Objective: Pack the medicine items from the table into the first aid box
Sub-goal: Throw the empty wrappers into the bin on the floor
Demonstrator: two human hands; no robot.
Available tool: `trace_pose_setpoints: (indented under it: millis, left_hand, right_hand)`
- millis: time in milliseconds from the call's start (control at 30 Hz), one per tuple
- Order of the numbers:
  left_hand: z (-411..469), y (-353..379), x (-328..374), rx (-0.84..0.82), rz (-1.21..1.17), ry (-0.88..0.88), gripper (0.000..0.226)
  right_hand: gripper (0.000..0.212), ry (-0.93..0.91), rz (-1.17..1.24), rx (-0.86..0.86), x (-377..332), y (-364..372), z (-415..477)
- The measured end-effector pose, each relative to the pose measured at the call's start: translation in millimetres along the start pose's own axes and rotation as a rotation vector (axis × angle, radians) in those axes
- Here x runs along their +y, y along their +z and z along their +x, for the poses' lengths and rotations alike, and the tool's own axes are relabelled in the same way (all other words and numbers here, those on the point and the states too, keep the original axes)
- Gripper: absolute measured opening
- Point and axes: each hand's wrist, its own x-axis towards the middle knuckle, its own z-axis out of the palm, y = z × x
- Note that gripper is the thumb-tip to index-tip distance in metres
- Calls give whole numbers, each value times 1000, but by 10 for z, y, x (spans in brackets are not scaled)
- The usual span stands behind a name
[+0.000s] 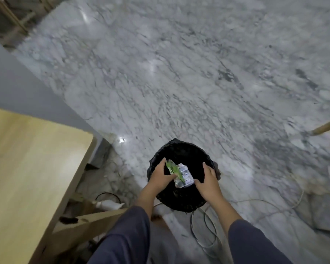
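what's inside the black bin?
Black bin shows only dark liner. Left hand holds a green-silver packet over its opening; right hand alongside. Hands and packet cover part of the interior.

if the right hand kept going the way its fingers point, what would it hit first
Probably the far rim of the black bin. The right hand points forward over the bin's open mouth, beside the wrapper in the left hand. Depth is unclear.

Both arms (in dark sleeves) are stretched forward and down; the left hand [161, 175] is curled, the right hand [208, 181] spread, palms facing inward.
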Motion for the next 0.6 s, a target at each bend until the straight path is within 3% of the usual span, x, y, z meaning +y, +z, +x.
trace_pose_setpoints:
  millis: [200, 300, 600]
  left_hand:
    - [-608, -131, 444, 99, 271, 155, 73]
    - [-963, -179, 691, 121, 428, 181, 79]
    - [-2177, -578, 1573, 382, 742, 433, 80]
  right_hand:
    - [66, -138, -213, -14, -219, -473, -277]
    - [65, -203, -315, 11, -420, -761, -594]
    - [67, -439, -410, 272, -1220, -1554, -1604]
